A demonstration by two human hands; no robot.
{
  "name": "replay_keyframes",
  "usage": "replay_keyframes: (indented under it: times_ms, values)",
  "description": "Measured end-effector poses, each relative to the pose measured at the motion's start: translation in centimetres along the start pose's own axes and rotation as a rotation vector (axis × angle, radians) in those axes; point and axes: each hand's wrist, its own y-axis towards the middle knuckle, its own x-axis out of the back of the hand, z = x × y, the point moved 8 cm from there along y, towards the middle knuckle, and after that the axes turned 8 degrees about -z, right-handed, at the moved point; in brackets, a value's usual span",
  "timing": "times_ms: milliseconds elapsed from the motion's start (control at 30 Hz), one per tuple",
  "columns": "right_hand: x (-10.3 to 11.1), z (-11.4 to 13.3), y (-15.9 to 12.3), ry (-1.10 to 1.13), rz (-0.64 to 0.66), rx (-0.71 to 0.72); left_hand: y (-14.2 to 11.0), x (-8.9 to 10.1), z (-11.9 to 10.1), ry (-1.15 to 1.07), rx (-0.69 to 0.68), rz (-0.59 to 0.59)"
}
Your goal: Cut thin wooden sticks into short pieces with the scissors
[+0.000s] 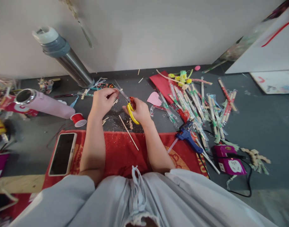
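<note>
My right hand is closed round yellow-handled scissors, whose blades point up and left towards my left hand. My left hand pinches a thin wooden stick at its fingertips, right where the blades meet it. Both hands hover over the dark grey floor, just beyond a red mat. A loose thin stick lies below the hands, half on the mat. Small cut stick bits lie scattered under the hands.
A pile of wrapped chopsticks spreads to the right, with a pink heart, red paper and a blue glue gun. At left lie a phone, a red thread spool, a pink bottle and a steel flask.
</note>
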Motion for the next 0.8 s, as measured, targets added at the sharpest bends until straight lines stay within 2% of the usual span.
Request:
replay_keyframes:
  times_ms: [800]
  values:
    - [-0.13, 0.13, 0.12, -0.006, 0.034, -0.003, 0.07, -0.68, -0.13, 0.027, -0.032, 0.052]
